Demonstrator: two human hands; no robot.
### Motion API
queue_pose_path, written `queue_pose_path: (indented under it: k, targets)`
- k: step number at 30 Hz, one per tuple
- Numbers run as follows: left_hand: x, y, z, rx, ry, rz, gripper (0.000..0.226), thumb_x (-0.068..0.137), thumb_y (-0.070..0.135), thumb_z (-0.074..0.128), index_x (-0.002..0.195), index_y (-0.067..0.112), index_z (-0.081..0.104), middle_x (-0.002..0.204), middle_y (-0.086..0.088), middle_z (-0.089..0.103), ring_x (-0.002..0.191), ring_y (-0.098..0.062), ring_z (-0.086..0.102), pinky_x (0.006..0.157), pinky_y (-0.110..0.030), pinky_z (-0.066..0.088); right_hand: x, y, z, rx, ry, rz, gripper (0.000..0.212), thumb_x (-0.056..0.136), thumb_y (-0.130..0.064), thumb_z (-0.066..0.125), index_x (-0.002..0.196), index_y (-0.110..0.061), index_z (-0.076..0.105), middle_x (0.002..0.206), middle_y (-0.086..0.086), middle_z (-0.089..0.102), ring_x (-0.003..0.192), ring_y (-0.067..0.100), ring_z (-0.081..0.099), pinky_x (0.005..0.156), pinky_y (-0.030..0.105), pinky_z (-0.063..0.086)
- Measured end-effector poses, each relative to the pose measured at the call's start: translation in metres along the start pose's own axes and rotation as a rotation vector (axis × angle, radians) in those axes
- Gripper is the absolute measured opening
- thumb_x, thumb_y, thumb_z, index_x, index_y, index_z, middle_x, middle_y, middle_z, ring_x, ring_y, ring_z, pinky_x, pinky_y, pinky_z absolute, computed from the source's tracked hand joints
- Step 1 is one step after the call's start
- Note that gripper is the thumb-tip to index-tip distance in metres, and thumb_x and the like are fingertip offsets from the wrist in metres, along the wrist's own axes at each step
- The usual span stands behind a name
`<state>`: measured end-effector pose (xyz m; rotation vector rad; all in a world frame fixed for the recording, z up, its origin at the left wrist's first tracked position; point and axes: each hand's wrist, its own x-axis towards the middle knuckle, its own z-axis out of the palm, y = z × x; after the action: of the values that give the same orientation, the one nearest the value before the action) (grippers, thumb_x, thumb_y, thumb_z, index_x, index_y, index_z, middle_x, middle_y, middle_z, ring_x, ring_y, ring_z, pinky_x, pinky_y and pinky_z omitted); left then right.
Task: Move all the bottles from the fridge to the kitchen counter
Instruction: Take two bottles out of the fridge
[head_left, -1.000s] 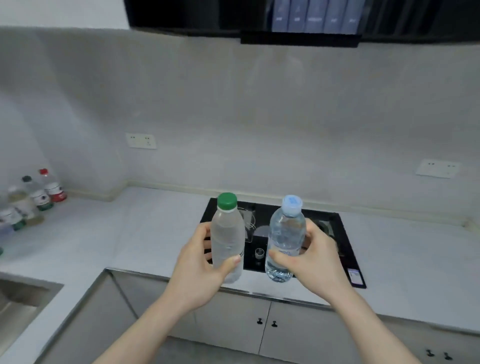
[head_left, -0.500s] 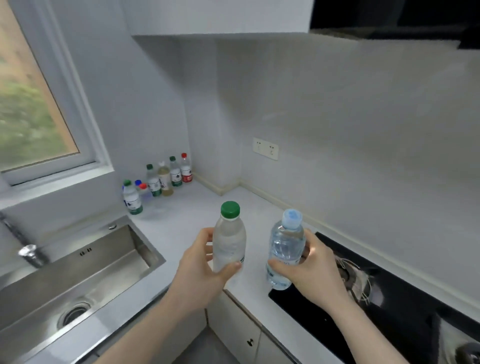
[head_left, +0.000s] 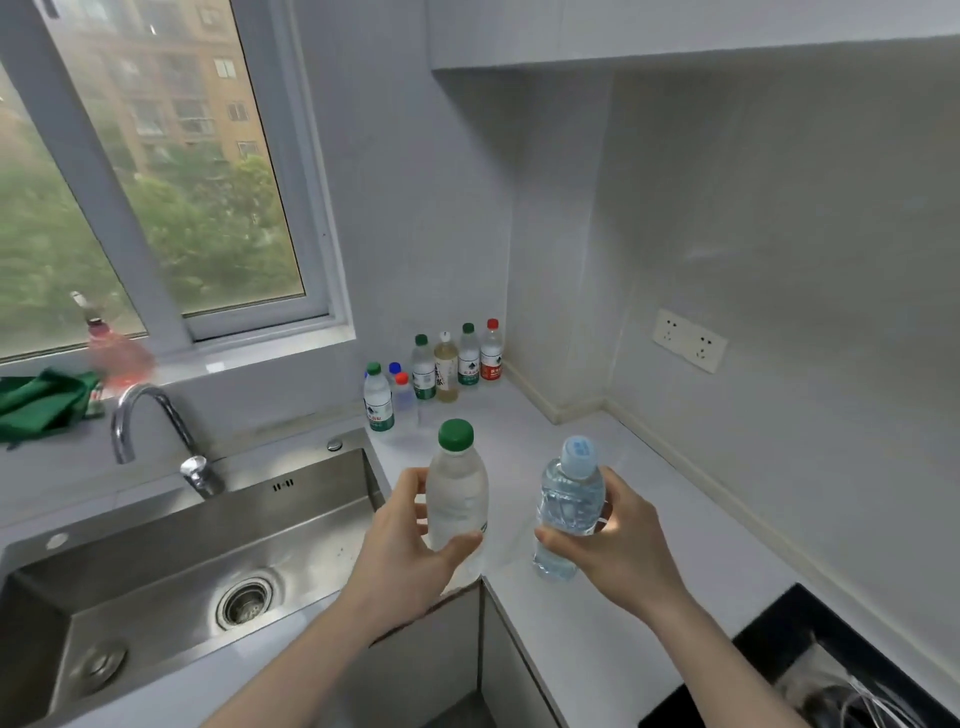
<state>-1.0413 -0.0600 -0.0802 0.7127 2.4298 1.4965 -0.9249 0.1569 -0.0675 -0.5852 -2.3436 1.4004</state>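
Green-capped cloudy bottle (head_left: 457, 499) in left hand (head_left: 410, 556), blue-capped clear bottle (head_left: 569, 504) in right hand (head_left: 623, 551)

Left hand (head_left: 410, 561) grips green-capped bottle (head_left: 457, 499), right hand (head_left: 618, 545) grips blue-capped bottle (head_left: 569, 504), both upright above the white counter (head_left: 613, 613) corner. Cluster of bottles (head_left: 436, 371) stands in the far corner by the wall. Steel sink (head_left: 171, 561) and faucet (head_left: 150, 431) left, window (head_left: 156, 171) behind, black cooktop (head_left: 779, 660) lower right.

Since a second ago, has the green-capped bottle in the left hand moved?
Yes. The green-capped bottle was over the black cooktop; now it is left of it, near the sink corner, closer to the counter bottles.
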Motion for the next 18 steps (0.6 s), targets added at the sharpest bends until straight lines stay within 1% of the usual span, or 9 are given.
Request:
queue_pose_path:
  k: [3,6,9,12,14,16,18]
  targets:
    - [0.037,-0.020,-0.006,0.003,-0.004,-0.018,0.050,0.079,0.036,0.084,0.112,0.043,0.047,0.107,0.037,0.061,0.099,0.008,0.060,0.085,-0.026,0.053,0.036,0.006,0.019,-0.017,-0.007,0.008,0.039,0.067,-0.026,0.091,0.096,-0.030,0.066,0.088,-0.013,0.073,0.079,0.006,0.069,0.072,0.028,0.058]
    - [0.080,-0.046,-0.014,0.009,-0.025,-0.034,0.053,0.077,0.040,0.084,0.114,0.046,0.046,0.107,0.033,0.064,0.100,0.007,0.061,0.089,-0.031,0.056,0.076,0.014,0.045,-0.036,-0.004,0.035,0.038,0.067,-0.026,0.090,0.095,-0.032,0.066,0.089,-0.016,0.073,0.080,0.003,0.069,0.074,0.030,0.058]
    - [0.124,-0.072,-0.022,0.017,-0.017,-0.038,0.057,0.074,0.044,0.084,0.116,0.051,0.045,0.108,0.029,0.066,0.099,0.003,0.063,0.088,-0.033,0.057,0.120,0.020,0.073,-0.059,0.004,0.061,0.039,0.065,-0.027,0.090,0.095,-0.034,0.066,0.089,-0.018,0.073,0.080,0.001,0.068,0.074,0.031,0.059]
    - [0.165,-0.095,-0.031,0.048,-0.011,-0.040,0.063,0.072,0.046,0.084,0.118,0.058,0.043,0.109,0.030,0.064,0.100,0.000,0.063,0.088,-0.035,0.057,0.158,0.025,0.101,-0.060,0.017,0.101,0.040,0.064,-0.026,0.089,0.095,-0.036,0.066,0.088,-0.019,0.073,0.080,0.000,0.068,0.075,0.033,0.060]
    - [0.189,-0.109,-0.035,0.074,-0.020,-0.053,0.064,0.070,0.048,0.085,0.116,0.061,0.043,0.109,0.030,0.064,0.100,-0.002,0.064,0.088,-0.036,0.058,0.178,0.030,0.116,-0.054,0.034,0.131,0.039,0.063,-0.026,0.088,0.095,-0.035,0.067,0.087,-0.017,0.073,0.079,0.002,0.069,0.076,0.035,0.061]
    - [0.213,-0.125,-0.035,0.098,-0.035,-0.071,0.064,0.066,0.049,0.085,0.116,0.057,0.045,0.108,0.028,0.065,0.100,-0.006,0.066,0.088,-0.039,0.058,0.199,0.038,0.130,-0.045,0.044,0.166,0.037,0.063,-0.025,0.087,0.093,-0.034,0.068,0.088,-0.012,0.073,0.080,0.004,0.069,0.076,0.036,0.061]
    - [0.233,-0.137,-0.033,0.113,-0.036,-0.097,0.062,0.063,0.050,0.084,0.113,0.049,0.048,0.106,0.025,0.067,0.097,-0.007,0.067,0.087,-0.039,0.058,0.216,0.047,0.140,-0.063,0.049,0.190,0.035,0.061,-0.027,0.087,0.089,-0.033,0.068,0.091,-0.008,0.071,0.083,0.006,0.068,0.075,0.034,0.059]
